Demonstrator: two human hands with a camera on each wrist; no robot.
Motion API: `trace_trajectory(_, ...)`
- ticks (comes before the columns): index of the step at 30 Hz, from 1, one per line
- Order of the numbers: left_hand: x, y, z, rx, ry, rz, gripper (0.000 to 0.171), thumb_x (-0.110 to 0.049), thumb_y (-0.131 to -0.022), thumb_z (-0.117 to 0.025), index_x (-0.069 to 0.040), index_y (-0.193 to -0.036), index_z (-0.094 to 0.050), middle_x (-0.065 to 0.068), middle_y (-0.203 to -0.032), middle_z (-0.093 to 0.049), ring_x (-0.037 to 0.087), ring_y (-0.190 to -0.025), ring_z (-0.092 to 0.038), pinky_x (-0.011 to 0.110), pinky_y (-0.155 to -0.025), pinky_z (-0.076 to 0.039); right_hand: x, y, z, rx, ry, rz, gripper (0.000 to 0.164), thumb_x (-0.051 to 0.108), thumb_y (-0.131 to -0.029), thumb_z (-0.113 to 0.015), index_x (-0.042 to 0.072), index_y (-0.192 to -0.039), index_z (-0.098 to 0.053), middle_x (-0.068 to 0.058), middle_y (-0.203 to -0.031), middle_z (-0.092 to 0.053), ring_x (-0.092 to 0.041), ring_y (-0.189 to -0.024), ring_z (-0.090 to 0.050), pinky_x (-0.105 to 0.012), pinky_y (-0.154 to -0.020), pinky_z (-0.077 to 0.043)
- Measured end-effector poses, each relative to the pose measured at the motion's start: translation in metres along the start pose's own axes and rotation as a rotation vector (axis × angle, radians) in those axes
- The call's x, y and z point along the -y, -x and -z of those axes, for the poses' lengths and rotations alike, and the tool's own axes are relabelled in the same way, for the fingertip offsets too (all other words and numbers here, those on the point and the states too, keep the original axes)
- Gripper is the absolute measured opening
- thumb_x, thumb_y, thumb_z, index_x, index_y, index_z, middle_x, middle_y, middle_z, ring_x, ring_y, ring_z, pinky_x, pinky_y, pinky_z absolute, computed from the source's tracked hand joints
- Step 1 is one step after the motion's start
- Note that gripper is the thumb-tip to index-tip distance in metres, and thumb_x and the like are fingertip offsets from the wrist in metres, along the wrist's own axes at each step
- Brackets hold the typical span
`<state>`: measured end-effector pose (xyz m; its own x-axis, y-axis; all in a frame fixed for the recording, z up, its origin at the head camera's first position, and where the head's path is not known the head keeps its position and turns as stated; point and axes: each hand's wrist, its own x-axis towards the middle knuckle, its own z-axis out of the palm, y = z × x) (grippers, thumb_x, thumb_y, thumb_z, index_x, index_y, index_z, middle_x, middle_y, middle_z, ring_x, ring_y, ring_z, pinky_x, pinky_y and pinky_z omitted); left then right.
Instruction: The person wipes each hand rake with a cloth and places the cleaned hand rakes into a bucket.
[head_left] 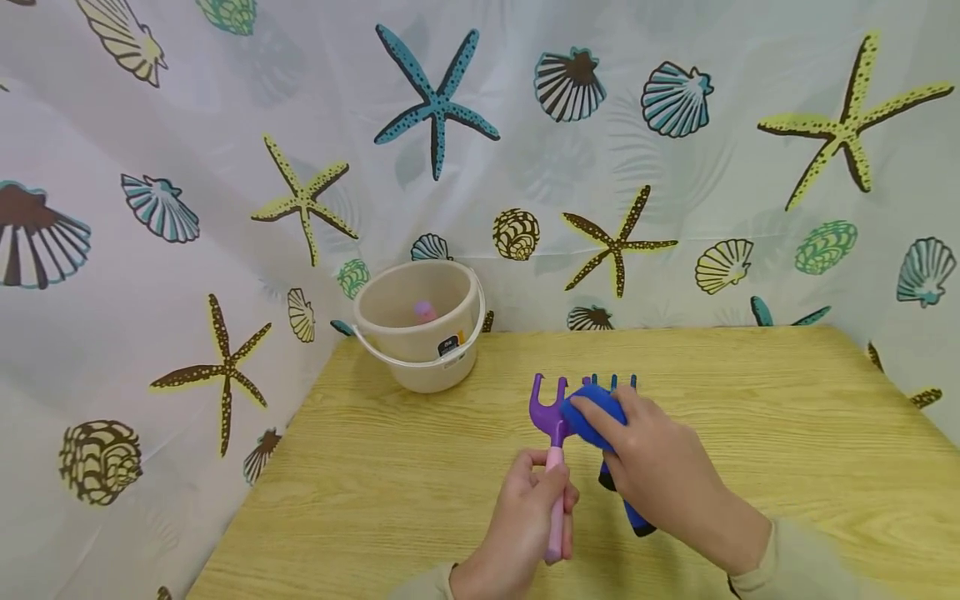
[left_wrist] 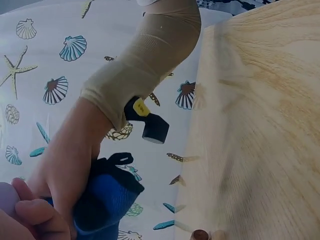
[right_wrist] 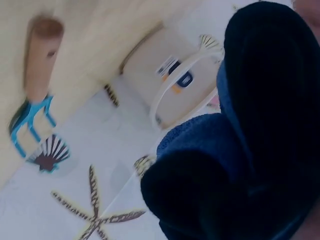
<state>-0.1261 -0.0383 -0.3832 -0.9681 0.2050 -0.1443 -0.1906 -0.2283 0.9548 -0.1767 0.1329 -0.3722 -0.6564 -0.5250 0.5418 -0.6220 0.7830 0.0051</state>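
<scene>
My left hand (head_left: 525,508) grips the pink handle (head_left: 556,508) of a small purple hand rake (head_left: 542,412), its tines pointing away from me. With my right hand (head_left: 667,467) I hold a bunched blue cloth (head_left: 596,417) with black ends against the rake's head, covering part of it. The cloth's black-edged folds hang below my right palm, and a small black loop shows in the left wrist view. Behind the right hand lies a second hand rake (right_wrist: 40,75), with teal tines and a wooden handle; in the head view only its tine tips (head_left: 615,382) stick out.
A beige bucket (head_left: 431,367) with a white handle stands at the table's back left, a pink and purple thing (head_left: 425,312) inside it. The wooden table (head_left: 360,500) meets a white curtain (head_left: 510,167) printed with starfish and shells at the back and sides.
</scene>
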Motion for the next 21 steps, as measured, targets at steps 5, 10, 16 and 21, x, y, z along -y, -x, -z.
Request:
trace_trajectory(5, 0.001, -0.004, 0.000, -0.021, -0.023, -0.037, 0.024, -0.015, -0.099, -0.047, -0.003, -0.116, -0.036, 0.003, -0.071, -0.051, 0.013, -0.039, -0.042, 0.021, -0.034, -0.039, 0.019, 0.006, 0.005, 0.035, 0.008, 0.076, 0.059, 0.018, -0.069, -0.077, 0.020, -0.126, -0.061, -0.015, -0.100, -0.057, -0.023, -0.073, -0.056, -0.033, -0.040, -0.054)
trace_trajectory(10, 0.003, -0.004, -0.001, -0.046, -0.085, -0.082, 0.022, -0.012, -0.096, -0.050, -0.002, -0.112, -0.038, 0.003, -0.069, -0.049, 0.012, -0.038, -0.039, 0.021, -0.032, -0.038, 0.014, -0.008, 0.008, -0.011, 0.081, 0.057, 0.055, 0.014, -0.066, -0.079, 0.023, -0.119, -0.066, -0.020, -0.104, -0.059, -0.032, -0.078, -0.059, -0.040, -0.039, -0.054)
trace_trajectory(16, 0.005, -0.003, 0.001, -0.066, -0.103, -0.031, 0.024, -0.013, -0.094, -0.054, -0.003, -0.111, -0.038, 0.003, -0.070, -0.050, 0.013, -0.037, -0.038, 0.022, -0.031, -0.037, 0.003, -0.026, 0.008, 0.036, 0.142, 0.086, 0.053, 0.013, -0.066, -0.079, 0.022, -0.116, -0.068, -0.019, -0.101, -0.057, -0.033, -0.076, -0.059, -0.040, -0.038, -0.053)
trace_trajectory(21, 0.007, -0.003, 0.003, -0.036, -0.097, -0.031, 0.022, -0.011, -0.094, -0.053, -0.005, -0.109, -0.039, 0.000, -0.066, -0.049, 0.013, -0.034, -0.036, 0.022, -0.030, -0.035, 0.016, -0.027, 0.016, 0.098, 0.103, 0.206, 0.051, 0.014, -0.062, -0.082, 0.027, -0.109, -0.070, -0.017, -0.105, -0.059, -0.035, -0.080, -0.058, -0.043, -0.041, -0.054)
